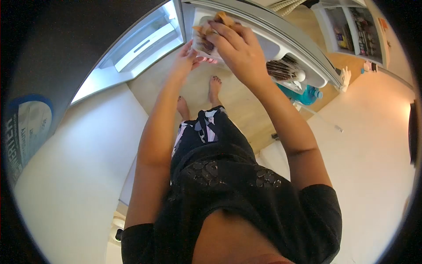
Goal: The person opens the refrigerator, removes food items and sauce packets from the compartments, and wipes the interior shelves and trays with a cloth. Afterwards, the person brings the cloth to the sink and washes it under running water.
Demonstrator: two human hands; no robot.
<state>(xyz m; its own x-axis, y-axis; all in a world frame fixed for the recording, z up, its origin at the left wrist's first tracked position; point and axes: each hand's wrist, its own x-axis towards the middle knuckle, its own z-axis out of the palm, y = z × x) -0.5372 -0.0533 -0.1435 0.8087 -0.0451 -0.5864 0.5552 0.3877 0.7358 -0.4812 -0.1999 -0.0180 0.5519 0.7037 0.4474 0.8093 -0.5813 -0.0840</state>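
Note:
At the open fridge door (274, 33), my right hand (239, 50) reaches in from above. Its fingers are curled over crumpled orange-brown pieces (223, 18), whose kind I cannot make out. Beneath and around the pieces is a pale, see-through container or bag (200, 47). My left hand (188, 58) grips its near left side, with the fingers partly hidden behind it. Something pink (209, 60) shows just below it, close to the left fingertips.
A lit fridge compartment with a white drawer (143, 48) stands open at left. Further along the door shelf are a dark ribbed bundle (285, 69) and a white round item (300, 75). A blue bottle (310, 95) is beyond, and a shelf unit (351, 33) stands at upper right.

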